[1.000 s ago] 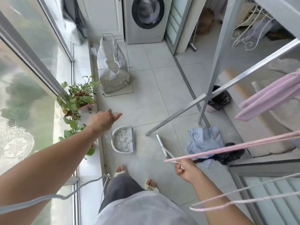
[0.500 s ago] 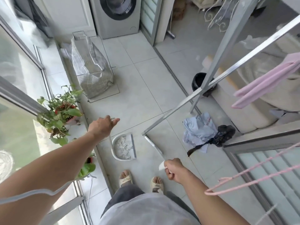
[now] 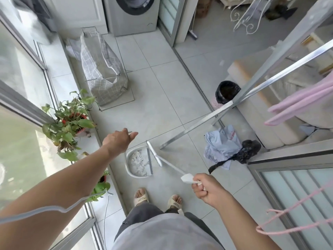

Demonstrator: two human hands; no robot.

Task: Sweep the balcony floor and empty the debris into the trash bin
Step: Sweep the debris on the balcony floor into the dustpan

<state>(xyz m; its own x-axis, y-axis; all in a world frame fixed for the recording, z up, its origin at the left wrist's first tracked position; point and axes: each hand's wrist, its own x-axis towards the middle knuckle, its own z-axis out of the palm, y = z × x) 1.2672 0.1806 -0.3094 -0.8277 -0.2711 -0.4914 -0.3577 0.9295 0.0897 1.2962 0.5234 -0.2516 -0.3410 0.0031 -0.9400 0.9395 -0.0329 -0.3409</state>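
Observation:
A white dustpan (image 3: pixel 130 170) stands on the tiled balcony floor just ahead of my feet, with pale debris (image 3: pixel 138 161) lying in it. Above it, my left hand (image 3: pixel 120 140) grips the grey top of its upright handle; the shaft is hidden under the hand. The broom's white handle is gripped near its upper end by my right hand (image 3: pixel 207 189). The narrow broom head (image 3: pixel 154 153) rests on the floor against the pan's open right edge. The trash bin (image 3: pixel 227 91), lined with a black bag, stands to the far right by the doorway track.
A metal drying-rack leg (image 3: pixel 194 128) slants across the floor between the pan and the bin. A crumpled pale bag (image 3: pixel 222 145) and black bag (image 3: pixel 249 151) lie right. Potted plants (image 3: pixel 69 121) line the left sill. A checked laundry basket (image 3: pixel 103 71) and washing machine (image 3: pixel 133 15) stand beyond.
The broom head has slid left across the floor to the dustpan's open edge. My right hand has shifted a little; my left hand stays on the pan's handle.

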